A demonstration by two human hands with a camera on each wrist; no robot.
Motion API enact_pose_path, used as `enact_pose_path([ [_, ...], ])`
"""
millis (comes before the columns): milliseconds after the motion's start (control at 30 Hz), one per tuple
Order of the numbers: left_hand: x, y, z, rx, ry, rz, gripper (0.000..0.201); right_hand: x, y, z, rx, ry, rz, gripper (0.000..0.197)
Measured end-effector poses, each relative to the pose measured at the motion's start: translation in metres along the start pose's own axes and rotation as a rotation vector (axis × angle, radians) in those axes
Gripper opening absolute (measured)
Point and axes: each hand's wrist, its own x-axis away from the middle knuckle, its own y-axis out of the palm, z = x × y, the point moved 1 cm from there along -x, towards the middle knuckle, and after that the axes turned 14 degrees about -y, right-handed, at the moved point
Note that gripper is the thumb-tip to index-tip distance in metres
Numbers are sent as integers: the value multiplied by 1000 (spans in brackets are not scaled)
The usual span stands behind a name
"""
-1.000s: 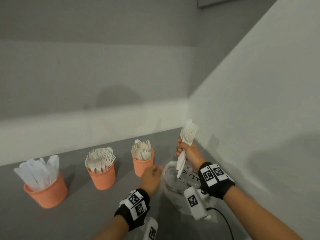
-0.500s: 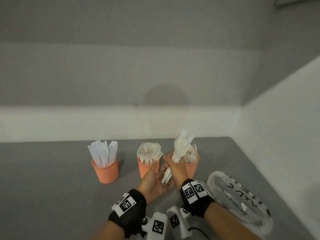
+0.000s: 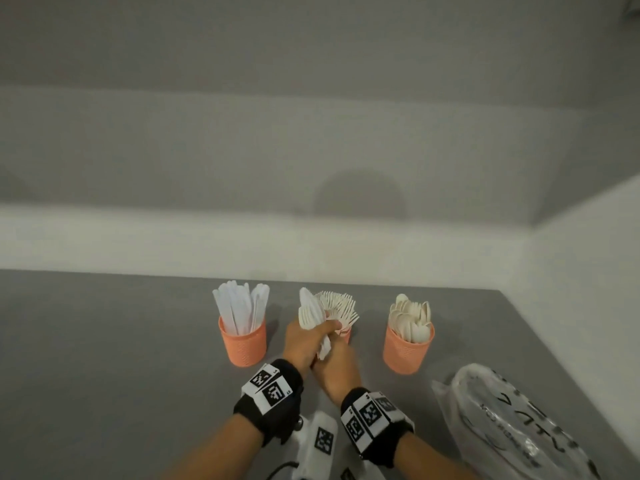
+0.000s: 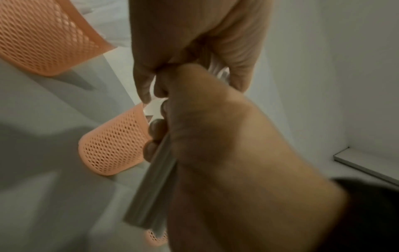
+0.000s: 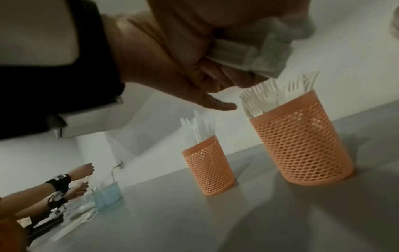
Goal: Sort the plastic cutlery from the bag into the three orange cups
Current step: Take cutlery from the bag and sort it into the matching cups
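Three orange mesh cups stand in a row: knives (image 3: 242, 342) left, forks (image 3: 347, 332) middle, spoons (image 3: 408, 351) right. Just in front of the fork cup (image 5: 302, 145) both hands hold one bundle of white plastic forks (image 3: 310, 311). My left hand (image 3: 322, 329) grips it below the heads. My right hand (image 3: 332, 362) is curled round the handle ends (image 4: 151, 187). The bundle (image 5: 248, 56) tilts left, heads above the cup's rim. The clear plastic bag (image 3: 512, 427) lies flat at the right front.
The grey table (image 3: 121, 358) ends at a white wall behind the cups and another wall on the right, past the bag. In the right wrist view, far left, another person's arms (image 5: 60, 184) work beside a blue container (image 5: 108, 194).
The bundle has moved left from in front of the spoon cup to the fork cup. My left hand has taken hold of it below the heads, and my right hand has slid down to the handles.
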Motion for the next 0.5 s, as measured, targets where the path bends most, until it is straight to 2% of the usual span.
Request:
enact_pose_path([
  [100, 1, -3, 1, 17, 2, -13, 7, -8, -1, 2, -114, 31, -161, 29],
  [167, 0, -7, 3, 15, 2, -70, 15, -13, -7, 1, -299, 137, -291, 18],
  [233, -2, -12, 7, 50, -38, -190, 23, -15, -15, -2, -490, 272, -382, 12],
  [333, -3, -17, 15, 64, -87, -329, 27, -16, -18, -3, -725, 433, -505, 22],
  [400, -2, -17, 21, 14, -91, -367, 23, -18, -15, -4, -823, 477, -537, 29],
  [500, -8, -17, 27, 65, -48, -277, 13, -21, -7, -4, -784, 490, -441, 38],
])
